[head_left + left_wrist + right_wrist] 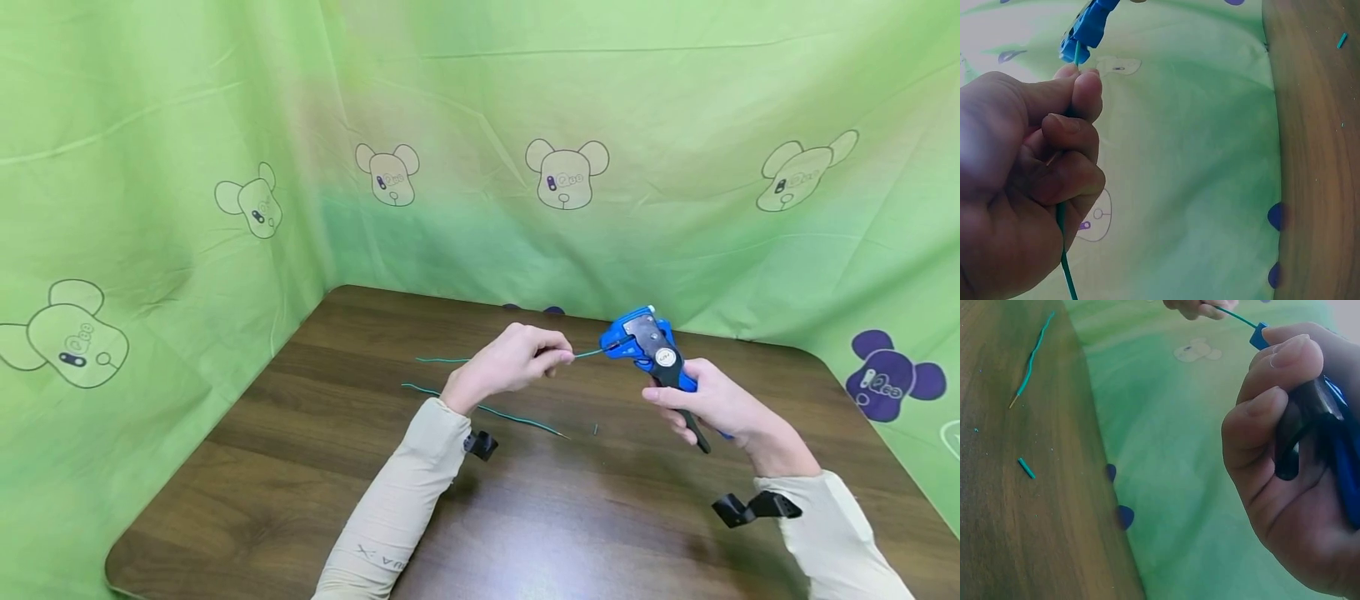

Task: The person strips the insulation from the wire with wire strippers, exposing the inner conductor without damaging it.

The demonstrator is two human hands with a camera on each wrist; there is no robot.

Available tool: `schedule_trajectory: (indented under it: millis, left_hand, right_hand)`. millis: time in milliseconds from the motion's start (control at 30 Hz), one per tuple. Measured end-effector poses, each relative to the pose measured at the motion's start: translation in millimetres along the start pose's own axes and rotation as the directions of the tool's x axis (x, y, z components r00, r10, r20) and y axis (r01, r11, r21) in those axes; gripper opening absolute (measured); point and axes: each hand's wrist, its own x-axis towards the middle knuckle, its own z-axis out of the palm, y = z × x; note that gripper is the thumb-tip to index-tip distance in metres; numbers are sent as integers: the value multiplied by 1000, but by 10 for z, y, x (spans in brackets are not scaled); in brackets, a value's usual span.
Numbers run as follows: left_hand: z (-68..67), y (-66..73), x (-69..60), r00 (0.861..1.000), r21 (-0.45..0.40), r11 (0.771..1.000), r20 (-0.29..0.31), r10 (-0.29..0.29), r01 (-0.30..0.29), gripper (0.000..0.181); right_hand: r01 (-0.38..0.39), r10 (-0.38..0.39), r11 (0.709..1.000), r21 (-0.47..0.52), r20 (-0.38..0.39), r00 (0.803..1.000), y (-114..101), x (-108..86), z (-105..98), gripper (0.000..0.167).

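Observation:
Thumb and fingertips of my left hand (510,360) pinch a thin green wire (589,354); its tail trails out behind the hand, seen below the palm in the left wrist view. The wire's far end runs into the blue head of a wire stripper (654,343). My right hand (723,408) grips the stripper by its blue and black handles, above the table. How far the wire goes into the head is hidden. Below the left hand, a second green wire (519,417) lies on the table with a bare copper-coloured tip, plain in the right wrist view.
A short piece of green insulation (1026,468) lies on the brown wooden table (247,467), near the bare wire tip. Tiny green scraps (976,430) are scattered nearby. A green cloth (480,100) with printed bear heads hangs behind and along both sides of the table.

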Motion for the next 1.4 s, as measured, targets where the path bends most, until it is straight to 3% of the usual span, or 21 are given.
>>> schedule_trajectory:
  millis: [167,400,633,867,1100,1400]
  left_hand:
    - [-115,-149,-75,997,4,997,-5,-75,75,16]
    - [-144,-181,-79,996,-18,995,-10,-94,94,14]
    - [-96,-186,-74,993,-27,993,-4,-115,115,14]
    - [-8,-193,-30,992,-13,992,12,-124,124,14]
    - [119,-200,12,989,35,991,66,-129,127,15]
    - [163,-251,26,987,62,988,71,-144,140,15]
  right_hand:
    - [6,-3,999,39,-87,996,-28,-153,-174,17]
    - [-3,-11,994,-113,-118,993,-63,-210,-279,12]
    - [-60,14,956,-286,-162,987,-65,-217,-273,15]
    - [-142,52,892,-430,-214,975,-94,-243,-278,22]
    - [-178,87,870,-459,-212,973,-106,-254,-250,21]
    - [-158,75,859,-487,-186,980,-80,-205,-235,20]
